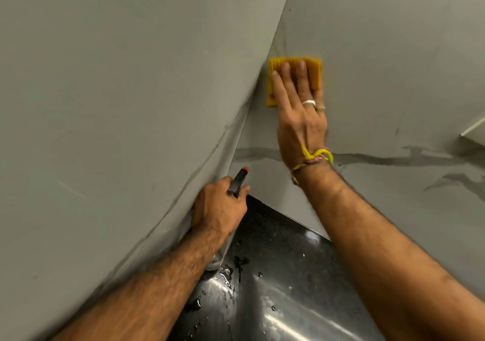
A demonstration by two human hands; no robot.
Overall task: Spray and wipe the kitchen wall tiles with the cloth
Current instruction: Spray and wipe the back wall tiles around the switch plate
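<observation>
A folded yellow cloth (315, 78) lies flat against the grey marbled wall tiles (393, 65), just right of the room corner. My right hand (301, 120) presses on it with the fingers spread flat. Lower down, close to the corner, my left hand (220, 207) grips a clear spray bottle (237, 180) by its neck. The bottle's black trigger head with a red nozzle tip points up toward the wall. Most of the bottle's body is hidden behind my left hand and forearm.
The left wall (105, 104) meets the right wall at a corner seam running down the middle. Below lies a black polished countertop (288, 275) with water drops and small puddles. A white edge (475, 128) juts in at the far right.
</observation>
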